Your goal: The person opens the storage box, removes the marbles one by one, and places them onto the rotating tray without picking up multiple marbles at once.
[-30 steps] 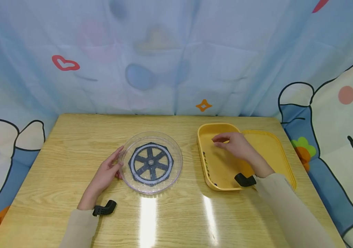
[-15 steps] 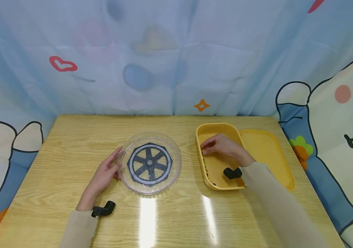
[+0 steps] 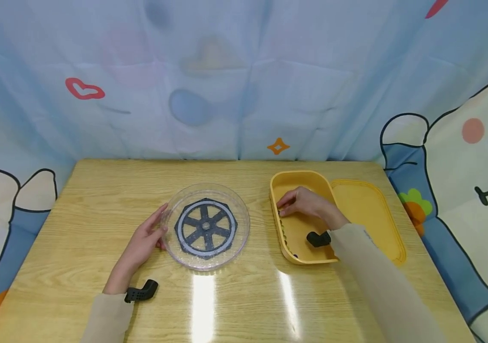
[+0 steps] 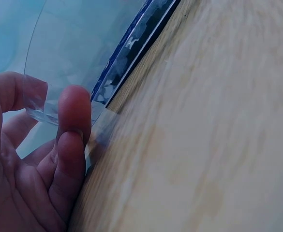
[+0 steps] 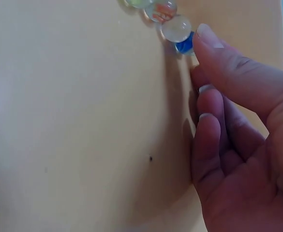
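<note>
A round clear plastic bowl [image 3: 242, 238] stands on the table, with a dark six-spoked wheel shape [image 3: 205, 225] showing at its bottom. My left hand [image 3: 143, 243] grips its left side; in the left wrist view, fingers [image 4: 73, 111] curl round the transparent wall [image 4: 73, 53]. My right hand [image 3: 305, 205] reaches into a yellow box [image 3: 303, 259], down at its left wall. In the right wrist view, its thumb and fingertips pinch a blue marble [image 5: 184, 44] at the end of a row, partly hidden by the thumb. A pale marble [image 5: 176, 28] and an orange-streaked marble [image 5: 161, 9] lie beside it.
More small marbles [image 3: 284, 236] line the left wall of the box. A yellow lid [image 3: 368, 214] lies to the box's right. Behind the wooden table [image 3: 111, 190] hangs a blue printed curtain [image 3: 209, 85]. Both wrists carry black cameras [image 3: 141, 291].
My right hand has moved left and down, from above the middle of the yellow box to the marbles at its left wall. My left hand keeps its hold on the bowl.
</note>
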The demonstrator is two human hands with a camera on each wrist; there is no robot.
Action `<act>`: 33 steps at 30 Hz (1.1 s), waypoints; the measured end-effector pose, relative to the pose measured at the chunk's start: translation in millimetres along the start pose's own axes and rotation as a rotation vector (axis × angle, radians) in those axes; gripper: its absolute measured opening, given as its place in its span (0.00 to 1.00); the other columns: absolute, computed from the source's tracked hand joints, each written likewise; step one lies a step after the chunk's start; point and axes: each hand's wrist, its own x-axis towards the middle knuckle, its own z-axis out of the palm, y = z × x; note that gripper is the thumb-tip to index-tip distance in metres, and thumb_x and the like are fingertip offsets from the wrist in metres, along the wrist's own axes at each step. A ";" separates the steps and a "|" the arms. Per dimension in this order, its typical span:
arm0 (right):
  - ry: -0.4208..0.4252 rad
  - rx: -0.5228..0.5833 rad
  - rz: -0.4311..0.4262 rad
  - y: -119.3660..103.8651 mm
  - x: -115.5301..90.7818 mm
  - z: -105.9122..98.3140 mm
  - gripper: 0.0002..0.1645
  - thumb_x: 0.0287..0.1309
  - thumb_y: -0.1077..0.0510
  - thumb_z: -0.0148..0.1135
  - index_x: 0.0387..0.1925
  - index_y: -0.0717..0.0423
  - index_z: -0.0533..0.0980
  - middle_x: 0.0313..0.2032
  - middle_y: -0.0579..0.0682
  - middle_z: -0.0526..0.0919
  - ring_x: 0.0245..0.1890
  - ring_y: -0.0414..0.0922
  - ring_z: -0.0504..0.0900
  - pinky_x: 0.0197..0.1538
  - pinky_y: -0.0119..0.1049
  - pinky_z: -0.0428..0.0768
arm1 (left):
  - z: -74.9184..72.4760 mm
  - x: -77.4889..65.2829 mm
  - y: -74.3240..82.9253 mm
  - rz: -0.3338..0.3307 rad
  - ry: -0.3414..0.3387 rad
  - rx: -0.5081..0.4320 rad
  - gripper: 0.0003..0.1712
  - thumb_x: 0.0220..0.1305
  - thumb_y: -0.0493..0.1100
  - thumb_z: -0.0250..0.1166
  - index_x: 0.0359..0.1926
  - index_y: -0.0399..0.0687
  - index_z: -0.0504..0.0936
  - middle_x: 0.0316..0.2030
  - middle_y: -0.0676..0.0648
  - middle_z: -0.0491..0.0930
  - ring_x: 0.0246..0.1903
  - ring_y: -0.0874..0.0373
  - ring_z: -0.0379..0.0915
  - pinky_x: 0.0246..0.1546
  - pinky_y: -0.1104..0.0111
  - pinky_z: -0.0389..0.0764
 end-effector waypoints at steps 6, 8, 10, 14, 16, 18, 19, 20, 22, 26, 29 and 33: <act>0.014 -0.032 -0.001 -5.3 -0.6 3.8 0.10 0.54 0.61 0.74 0.39 0.60 0.87 0.34 0.46 0.86 0.34 0.43 0.79 0.40 0.34 0.79 | -0.7 -3.2 0.9 -0.002 -0.001 -0.004 0.35 0.75 0.37 0.54 0.78 0.54 0.56 0.73 0.34 0.56 0.22 0.57 0.75 0.27 0.67 0.82; 0.018 -0.049 -0.004 -5.9 -0.8 4.0 0.09 0.54 0.61 0.74 0.38 0.60 0.87 0.34 0.46 0.86 0.33 0.43 0.79 0.41 0.36 0.79 | -0.7 -2.9 0.2 -0.002 0.000 -0.004 0.35 0.75 0.37 0.54 0.78 0.54 0.57 0.73 0.34 0.56 0.22 0.57 0.75 0.27 0.67 0.82; 0.021 -0.065 -0.010 -6.4 -0.7 4.1 0.09 0.54 0.60 0.74 0.38 0.59 0.87 0.34 0.46 0.86 0.33 0.43 0.79 0.41 0.37 0.79 | -0.7 -2.6 0.1 -0.003 0.002 -0.002 0.35 0.74 0.36 0.54 0.78 0.53 0.57 0.73 0.34 0.57 0.22 0.58 0.75 0.27 0.68 0.82; 0.026 -0.085 -0.013 -6.1 0.2 4.4 0.09 0.54 0.60 0.74 0.38 0.59 0.88 0.35 0.46 0.86 0.33 0.43 0.80 0.41 0.37 0.79 | -0.6 -1.9 -0.4 -0.007 0.008 0.004 0.35 0.74 0.36 0.53 0.78 0.53 0.57 0.73 0.35 0.57 0.22 0.58 0.75 0.27 0.68 0.82; 0.025 -0.085 -0.015 -5.4 0.5 4.4 0.09 0.54 0.60 0.74 0.38 0.59 0.88 0.35 0.46 0.86 0.34 0.42 0.80 0.41 0.35 0.79 | -0.5 -2.0 0.3 -0.009 0.007 0.000 0.35 0.74 0.36 0.54 0.78 0.54 0.57 0.73 0.35 0.57 0.22 0.58 0.75 0.27 0.68 0.82; 0.024 -0.068 -0.011 -5.8 -0.1 3.5 0.09 0.55 0.59 0.74 0.38 0.59 0.88 0.36 0.47 0.87 0.34 0.42 0.81 0.41 0.34 0.79 | -0.2 -2.1 0.8 -0.007 0.004 -0.008 0.35 0.74 0.36 0.54 0.78 0.53 0.57 0.73 0.34 0.57 0.22 0.58 0.75 0.27 0.68 0.82; 0.025 -0.054 -0.008 -6.0 -0.7 2.7 0.10 0.55 0.59 0.74 0.39 0.59 0.87 0.36 0.48 0.87 0.35 0.42 0.81 0.41 0.34 0.79 | -0.1 -2.2 1.2 -0.005 0.001 -0.013 0.35 0.74 0.36 0.54 0.78 0.53 0.57 0.73 0.34 0.57 0.22 0.58 0.75 0.27 0.68 0.81; 0.026 -0.036 -0.004 -6.3 -1.2 2.0 0.10 0.55 0.60 0.74 0.39 0.59 0.87 0.36 0.48 0.87 0.35 0.42 0.82 0.42 0.33 0.79 | 0.2 -2.1 1.4 -0.004 0.000 -0.017 0.35 0.74 0.36 0.54 0.78 0.54 0.57 0.73 0.34 0.57 0.22 0.58 0.75 0.27 0.68 0.81; 0.031 -0.013 -0.001 -6.7 -2.5 -0.2 0.10 0.56 0.59 0.74 0.40 0.59 0.87 0.37 0.50 0.88 0.37 0.42 0.82 0.43 0.32 0.79 | 0.5 -1.9 1.6 0.002 -0.002 -0.019 0.35 0.74 0.36 0.54 0.78 0.54 0.57 0.73 0.34 0.57 0.22 0.58 0.75 0.27 0.68 0.81; 0.046 0.000 -0.013 -6.1 -5.0 -4.3 0.11 0.59 0.58 0.72 0.42 0.59 0.87 0.40 0.51 0.88 0.41 0.43 0.82 0.46 0.32 0.77 | 0.6 -1.0 0.9 0.011 -0.004 -0.017 0.34 0.75 0.36 0.54 0.78 0.53 0.57 0.72 0.34 0.58 0.22 0.58 0.75 0.26 0.68 0.81; 0.061 0.006 -0.019 -6.8 -7.6 -7.3 0.12 0.60 0.57 0.70 0.43 0.60 0.87 0.42 0.52 0.88 0.43 0.44 0.81 0.49 0.34 0.77 | 0.3 -1.0 0.2 0.013 -0.005 -0.019 0.34 0.75 0.36 0.54 0.78 0.53 0.57 0.72 0.34 0.58 0.22 0.58 0.74 0.26 0.68 0.81; 0.094 0.027 0.001 -9.4 -12.7 -11.5 0.14 0.61 0.56 0.70 0.46 0.61 0.85 0.43 0.53 0.87 0.43 0.45 0.80 0.49 0.36 0.77 | 0.1 -1.7 0.7 0.015 -0.007 -0.025 0.35 0.75 0.36 0.54 0.78 0.54 0.57 0.72 0.33 0.57 0.22 0.58 0.74 0.26 0.68 0.81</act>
